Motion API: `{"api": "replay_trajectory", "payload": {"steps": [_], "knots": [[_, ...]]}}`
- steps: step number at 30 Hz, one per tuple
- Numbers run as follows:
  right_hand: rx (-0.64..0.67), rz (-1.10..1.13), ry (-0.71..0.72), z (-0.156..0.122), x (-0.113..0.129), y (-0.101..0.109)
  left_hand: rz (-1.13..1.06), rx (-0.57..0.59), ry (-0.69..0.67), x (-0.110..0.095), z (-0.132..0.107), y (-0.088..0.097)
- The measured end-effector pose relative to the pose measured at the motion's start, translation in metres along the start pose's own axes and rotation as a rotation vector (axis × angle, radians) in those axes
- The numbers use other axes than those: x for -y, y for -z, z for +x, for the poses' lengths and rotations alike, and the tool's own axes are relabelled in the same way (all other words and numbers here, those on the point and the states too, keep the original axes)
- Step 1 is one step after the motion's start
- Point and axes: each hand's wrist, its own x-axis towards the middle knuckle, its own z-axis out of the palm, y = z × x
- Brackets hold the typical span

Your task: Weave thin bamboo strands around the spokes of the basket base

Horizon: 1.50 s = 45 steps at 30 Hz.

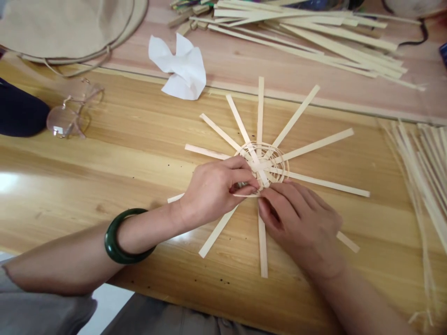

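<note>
A woven bamboo base [260,160] lies flat on the wooden table, its wide flat strips fanning out like spokes. Thin weaving strands circle round its centre. My left hand [223,184] pinches the near rim of the weave from the left, thumb and forefinger closed on a thin strand. Close beside it, my right hand [300,216] grips the same near edge, with fingers curled and the thumb underneath. Both hands cover part of the lower spokes, and the exact hold of the right fingertips is hidden. A dark green bangle [117,237] circles my left wrist.
Flat bamboo strips [335,39] are piled at the back right. Thin strands [419,186] lie along the right edge. A crumpled white tissue [185,70], glasses [71,114], a dark case [21,109] and a beige hat-like item [70,28] rest at the back left.
</note>
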Motion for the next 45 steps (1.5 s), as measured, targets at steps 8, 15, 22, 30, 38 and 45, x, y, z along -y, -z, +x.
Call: {"api": "replay_trajectory", "payload": {"steps": [8,15,22,30,38,45], "knots": [[0.031,0.097,0.061,-0.003,-0.008,0.004,-0.019,0.044,0.015,0.002,0.004,0.003],[0.082,0.122,0.078,-0.005,-0.008,0.004,-0.061,0.117,-0.056,0.012,0.008,0.01],[0.104,0.06,0.088,-0.005,-0.002,0.01,-0.263,0.158,-0.091,0.008,0.007,0.033],[0.068,0.016,0.089,-0.005,0.001,0.008,-0.128,0.08,-0.004,-0.011,-0.001,0.054],[0.063,0.027,0.087,-0.006,0.001,0.006,0.301,0.144,0.162,-0.02,-0.038,0.024],[0.057,0.064,0.054,-0.007,0.001,0.004,0.501,0.064,-0.211,-0.013,-0.041,0.008]]}}
